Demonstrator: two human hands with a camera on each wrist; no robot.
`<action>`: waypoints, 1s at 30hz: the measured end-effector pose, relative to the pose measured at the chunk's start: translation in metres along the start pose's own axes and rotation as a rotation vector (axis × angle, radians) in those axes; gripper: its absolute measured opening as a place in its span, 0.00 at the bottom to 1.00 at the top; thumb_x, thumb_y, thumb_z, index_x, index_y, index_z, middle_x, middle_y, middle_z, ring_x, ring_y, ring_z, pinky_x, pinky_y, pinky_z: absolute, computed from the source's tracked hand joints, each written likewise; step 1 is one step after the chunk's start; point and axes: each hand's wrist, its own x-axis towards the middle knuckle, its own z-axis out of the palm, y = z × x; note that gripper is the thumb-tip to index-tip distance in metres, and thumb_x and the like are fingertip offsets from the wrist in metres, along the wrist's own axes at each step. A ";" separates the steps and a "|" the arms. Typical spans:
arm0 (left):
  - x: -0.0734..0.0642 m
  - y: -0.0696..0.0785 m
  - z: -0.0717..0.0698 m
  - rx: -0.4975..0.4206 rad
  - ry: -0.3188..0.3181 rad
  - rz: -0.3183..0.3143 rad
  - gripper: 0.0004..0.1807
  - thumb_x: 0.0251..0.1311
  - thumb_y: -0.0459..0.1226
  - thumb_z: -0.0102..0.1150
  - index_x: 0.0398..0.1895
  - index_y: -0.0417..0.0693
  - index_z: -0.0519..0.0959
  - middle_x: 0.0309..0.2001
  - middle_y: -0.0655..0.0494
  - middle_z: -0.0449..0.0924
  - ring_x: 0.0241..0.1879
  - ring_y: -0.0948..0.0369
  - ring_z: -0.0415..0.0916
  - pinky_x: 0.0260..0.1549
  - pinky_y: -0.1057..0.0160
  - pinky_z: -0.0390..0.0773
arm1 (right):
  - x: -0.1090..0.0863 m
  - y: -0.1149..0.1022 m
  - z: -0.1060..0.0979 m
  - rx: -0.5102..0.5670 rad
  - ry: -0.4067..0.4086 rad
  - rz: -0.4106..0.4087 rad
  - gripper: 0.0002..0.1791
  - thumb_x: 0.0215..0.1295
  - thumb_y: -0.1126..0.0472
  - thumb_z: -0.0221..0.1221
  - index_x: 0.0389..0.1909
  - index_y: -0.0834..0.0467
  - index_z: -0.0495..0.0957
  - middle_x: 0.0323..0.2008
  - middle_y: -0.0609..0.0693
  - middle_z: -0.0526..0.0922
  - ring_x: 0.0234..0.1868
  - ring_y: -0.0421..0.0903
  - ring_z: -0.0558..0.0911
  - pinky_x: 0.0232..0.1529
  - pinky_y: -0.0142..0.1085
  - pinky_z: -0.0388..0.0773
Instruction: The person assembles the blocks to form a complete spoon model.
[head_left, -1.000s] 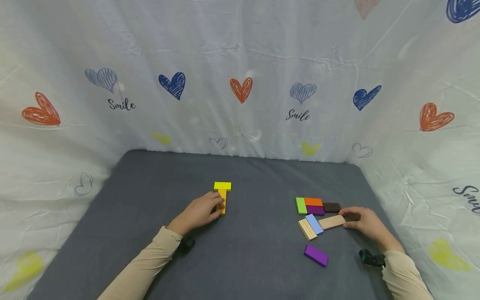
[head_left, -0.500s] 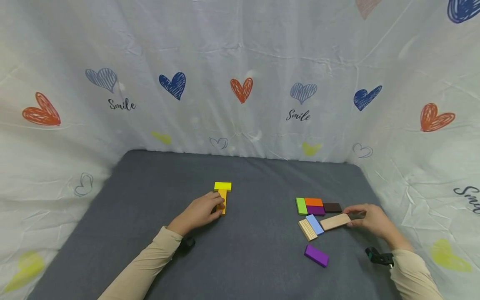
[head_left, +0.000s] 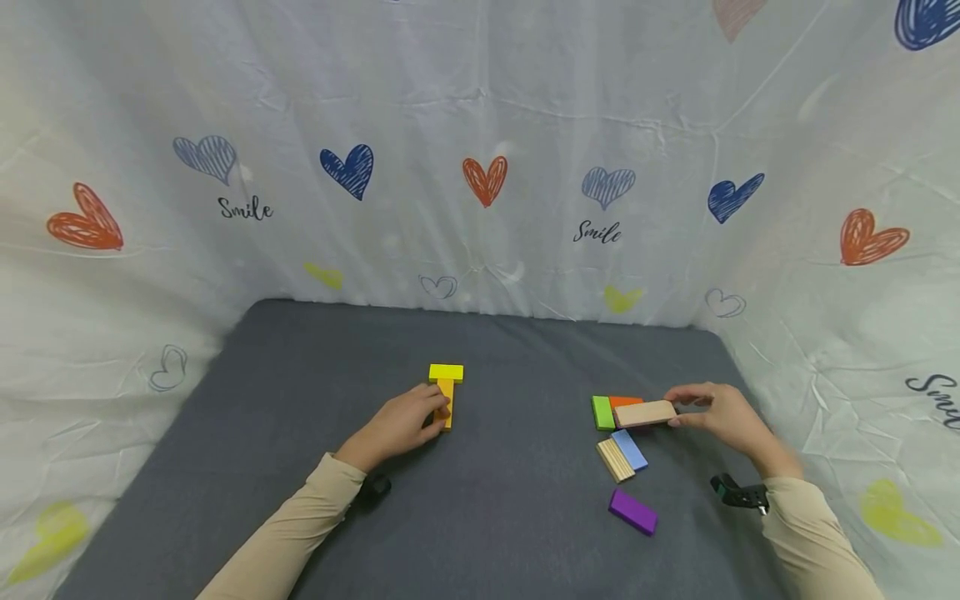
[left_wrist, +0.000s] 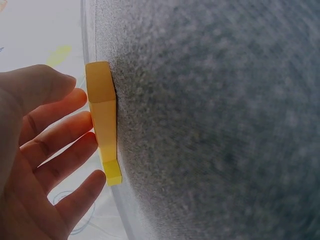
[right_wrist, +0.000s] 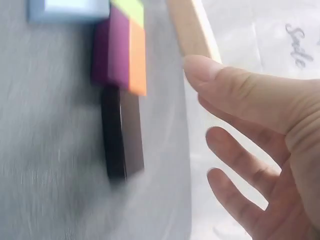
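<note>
My right hand [head_left: 718, 417] pinches one end of a light wooden block [head_left: 645, 413] between thumb and fingers. In the head view the block hangs over the dark brown, orange and purple blocks, hiding much of them; the right wrist view shows it raised off the cloth, with the dark brown block [right_wrist: 131, 137] below. My left hand [head_left: 401, 423] rests beside an orange block [left_wrist: 102, 115], its fingers loosely spread and fingertips right at the block's side. A yellow block [head_left: 446, 372] lies crosswise at the orange block's far end, making a T.
A lime green block [head_left: 602, 412] lies at the left of the right-hand group. Nearer are a light blue block [head_left: 630, 449], a striped wooden piece [head_left: 615, 460] and a loose purple block [head_left: 633, 512]. The grey cloth [head_left: 510, 517] ends at a white curtain printed with hearts.
My right hand first drew the wooden block rightward from beside the blue one, then lifted it and carried it away from me and left over the coloured group. The left hand stays still.
</note>
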 end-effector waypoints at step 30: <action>0.003 0.000 -0.001 0.005 -0.017 -0.009 0.09 0.61 0.41 0.65 0.45 0.54 0.81 0.41 0.62 0.77 0.40 0.65 0.74 0.38 0.65 0.80 | 0.132 -0.133 0.127 0.388 0.042 -0.082 0.17 0.52 0.56 0.73 0.44 0.50 0.85 0.43 0.50 0.88 0.41 0.46 0.84 0.41 0.38 0.81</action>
